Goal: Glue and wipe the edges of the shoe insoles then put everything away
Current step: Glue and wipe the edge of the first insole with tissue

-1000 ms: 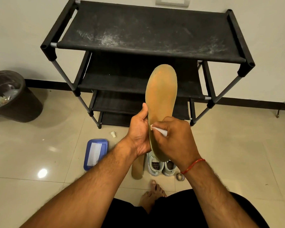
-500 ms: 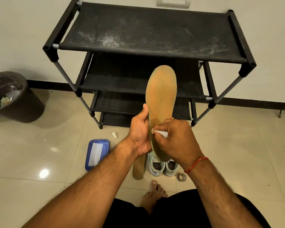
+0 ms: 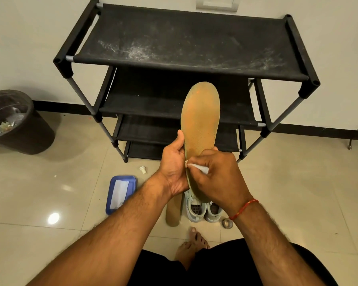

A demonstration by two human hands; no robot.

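Observation:
A tan shoe insole [image 3: 201, 120] stands upright in front of me, toe end up. My left hand [image 3: 174, 162] grips its left edge near the heel, thumb up along the rim. My right hand [image 3: 217, 174] pinches a small white glue tube [image 3: 196, 167], whose tip touches the insole's left edge. A second tan insole [image 3: 173, 213] lies on the floor below, beside a pair of pale shoes [image 3: 203, 209]. The tube's white cap [image 3: 142, 169] sits on the tiles.
A black fabric shoe rack [image 3: 186, 44] stands against the wall ahead. A dark bin [image 3: 17, 124] with scraps is at the left. A blue tray [image 3: 121, 193] holding white wipes lies on the floor, and a tape roll [image 3: 227, 223] sits by the shoes. My bare foot [image 3: 192, 246] shows below.
The tube's tip has slid a little down the insole's left edge. Both hands and the insole have otherwise kept their place.

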